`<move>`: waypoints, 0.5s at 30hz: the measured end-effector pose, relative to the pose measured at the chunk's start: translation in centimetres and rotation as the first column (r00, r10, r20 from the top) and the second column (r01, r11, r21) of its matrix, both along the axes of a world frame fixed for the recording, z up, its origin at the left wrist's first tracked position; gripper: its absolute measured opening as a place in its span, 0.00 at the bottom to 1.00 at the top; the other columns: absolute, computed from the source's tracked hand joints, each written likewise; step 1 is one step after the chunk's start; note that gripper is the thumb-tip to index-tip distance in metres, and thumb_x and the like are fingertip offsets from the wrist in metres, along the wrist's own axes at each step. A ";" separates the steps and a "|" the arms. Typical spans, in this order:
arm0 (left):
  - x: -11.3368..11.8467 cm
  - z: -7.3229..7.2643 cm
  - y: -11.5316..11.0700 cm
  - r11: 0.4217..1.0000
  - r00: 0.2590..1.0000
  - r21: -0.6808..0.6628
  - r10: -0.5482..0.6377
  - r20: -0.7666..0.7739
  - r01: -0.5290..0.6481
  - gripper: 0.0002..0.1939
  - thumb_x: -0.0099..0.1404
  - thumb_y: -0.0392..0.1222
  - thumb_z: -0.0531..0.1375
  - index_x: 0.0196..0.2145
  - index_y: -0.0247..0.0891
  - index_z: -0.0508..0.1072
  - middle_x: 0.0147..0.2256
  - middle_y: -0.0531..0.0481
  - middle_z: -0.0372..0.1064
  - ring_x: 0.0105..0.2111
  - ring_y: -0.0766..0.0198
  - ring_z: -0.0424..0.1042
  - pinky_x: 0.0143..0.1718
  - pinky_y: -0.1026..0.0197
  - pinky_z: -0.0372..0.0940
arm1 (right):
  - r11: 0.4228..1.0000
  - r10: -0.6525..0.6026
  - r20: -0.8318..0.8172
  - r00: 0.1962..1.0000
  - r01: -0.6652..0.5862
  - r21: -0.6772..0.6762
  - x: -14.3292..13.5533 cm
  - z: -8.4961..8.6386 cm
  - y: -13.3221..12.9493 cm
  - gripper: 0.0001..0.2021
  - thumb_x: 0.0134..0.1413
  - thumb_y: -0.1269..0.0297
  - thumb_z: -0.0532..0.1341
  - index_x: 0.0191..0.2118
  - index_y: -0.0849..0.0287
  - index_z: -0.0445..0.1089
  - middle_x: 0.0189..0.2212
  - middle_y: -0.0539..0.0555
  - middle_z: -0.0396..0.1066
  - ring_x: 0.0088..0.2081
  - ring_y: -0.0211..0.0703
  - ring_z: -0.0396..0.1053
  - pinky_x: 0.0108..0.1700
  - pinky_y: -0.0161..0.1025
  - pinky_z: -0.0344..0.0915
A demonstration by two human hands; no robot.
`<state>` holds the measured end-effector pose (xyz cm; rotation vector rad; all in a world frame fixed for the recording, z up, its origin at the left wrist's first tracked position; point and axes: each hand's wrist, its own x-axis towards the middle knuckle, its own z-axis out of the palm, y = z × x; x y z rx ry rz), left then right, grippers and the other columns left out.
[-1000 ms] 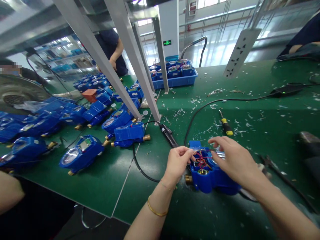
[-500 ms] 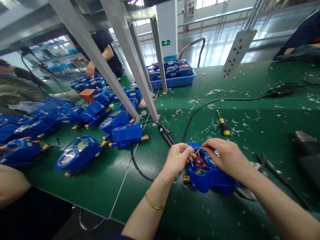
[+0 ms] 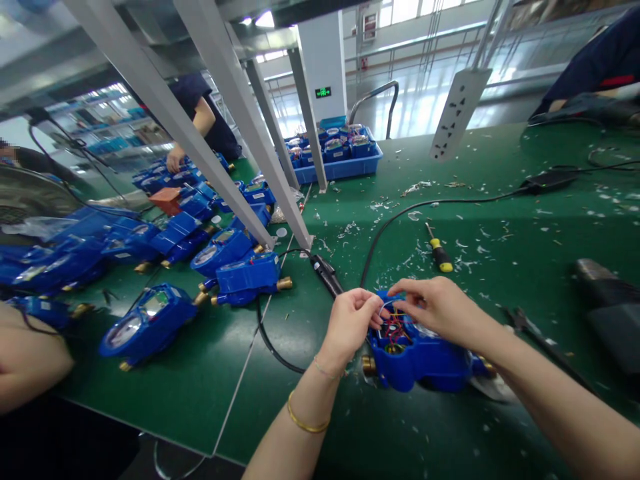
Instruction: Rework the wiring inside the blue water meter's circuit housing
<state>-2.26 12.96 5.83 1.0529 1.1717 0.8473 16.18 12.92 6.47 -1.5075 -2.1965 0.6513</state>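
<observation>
A blue meter housing (image 3: 425,363) lies on the green table, its compartment open and full of red and yellow wires (image 3: 393,328). Brass fittings stick out at its ends. My left hand (image 3: 353,323) is at the compartment's left edge, thumb and forefinger pinched on a thin pale wire. Over the top of the compartment, my right hand (image 3: 433,307) has its fingers bent close together by a yellow wire; whether they grip it is too small to tell.
A black electric screwdriver (image 3: 326,273) lies left of the housing, a yellow-black screwdriver (image 3: 440,255) beyond it, pliers (image 3: 525,323) to the right. Blue meters (image 3: 250,277) crowd the left. A blue bin (image 3: 345,167) and power strip (image 3: 459,113) are farther back. Another person's arm (image 3: 33,353) is at left.
My right hand has shifted slightly left, nearer my left hand, over the compartment. The whole view has moved a little. At the left, the other person's arm reaches farther over the table.
</observation>
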 end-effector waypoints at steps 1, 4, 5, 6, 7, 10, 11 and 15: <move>0.0 0.1 0.0 1.000 1.000 -0.004 -0.004 0.003 0.004 0.08 0.57 0.41 0.63 0.25 0.33 0.73 0.22 0.49 0.73 0.19 0.71 0.67 0.23 0.69 0.63 | 1.000 0.015 0.022 1.000 -0.015 0.024 -0.1 -0.1 0.1 0.08 0.58 0.63 0.60 0.41 0.53 0.76 0.24 0.49 0.72 0.27 0.38 0.68 0.32 0.33 0.56; 0.0 0.1 0.1 1.000 1.000 -0.010 -0.023 0.006 0.023 0.08 0.57 0.42 0.64 0.27 0.33 0.74 0.23 0.49 0.74 0.20 0.69 0.68 0.24 0.67 0.64 | 0.993 0.042 0.101 0.994 -0.052 0.106 -0.2 -0.4 0.3 0.08 0.58 0.64 0.59 0.37 0.53 0.77 0.26 0.52 0.72 0.30 0.41 0.69 0.33 0.35 0.55; 0.0 0.1 0.1 0.999 0.999 -0.008 -0.038 -0.008 0.038 0.08 0.56 0.42 0.64 0.27 0.33 0.75 0.23 0.49 0.74 0.21 0.69 0.69 0.25 0.67 0.64 | 0.989 0.048 0.122 0.991 -0.064 0.133 -0.1 -0.5 0.4 0.08 0.59 0.65 0.59 0.35 0.54 0.77 0.26 0.52 0.72 0.30 0.42 0.68 0.33 0.36 0.55; 0.0 0.1 0.1 0.999 0.998 0.006 -0.052 -0.040 0.053 0.07 0.55 0.41 0.64 0.27 0.34 0.75 0.23 0.49 0.74 0.21 0.68 0.69 0.25 0.66 0.64 | 0.984 0.057 0.140 0.989 -0.079 0.157 0.0 -0.5 0.4 0.08 0.60 0.65 0.59 0.35 0.55 0.77 0.26 0.53 0.72 0.30 0.42 0.68 0.33 0.36 0.55; 0.0 0.0 0.1 0.997 0.994 0.036 -0.065 -0.089 0.068 0.06 0.55 0.40 0.64 0.27 0.34 0.76 0.23 0.50 0.74 0.22 0.68 0.68 0.26 0.66 0.63 | 0.979 0.068 0.154 0.986 -0.096 0.180 0.1 -0.5 0.4 0.09 0.60 0.66 0.58 0.35 0.55 0.77 0.27 0.53 0.72 0.31 0.42 0.69 0.34 0.36 0.56; 0.3 0.0 -0.1 0.976 0.945 0.179 -0.059 -0.322 0.122 0.03 0.56 0.38 0.62 0.27 0.37 0.77 0.22 0.54 0.71 0.22 0.67 0.67 0.25 0.66 0.59 | 0.959 0.114 0.193 0.975 -0.158 0.235 0.3 -0.5 0.3 0.10 0.62 0.68 0.57 0.35 0.58 0.76 0.30 0.54 0.73 0.33 0.41 0.69 0.36 0.35 0.58; 0.4 0.0 -0.2 0.963 0.913 0.227 -0.039 -0.406 0.143 0.04 0.57 0.37 0.61 0.29 0.39 0.77 0.21 0.55 0.69 0.22 0.67 0.66 0.25 0.65 0.57 | 0.952 0.126 0.206 0.970 -0.177 0.250 0.3 -0.5 0.2 0.10 0.62 0.69 0.56 0.35 0.59 0.76 0.30 0.54 0.73 0.33 0.41 0.69 0.35 0.35 0.58; 1.5 0.7 -0.6 0.922 0.757 0.334 0.073 -0.649 0.196 0.07 0.56 0.34 0.60 0.30 0.43 0.77 0.19 0.57 0.66 0.22 0.64 0.66 0.27 0.63 0.53 | 0.926 0.137 0.267 0.954 -0.219 0.306 0.1 -0.4 -0.2 0.10 0.60 0.72 0.54 0.33 0.61 0.73 0.27 0.55 0.70 0.30 0.41 0.66 0.32 0.36 0.54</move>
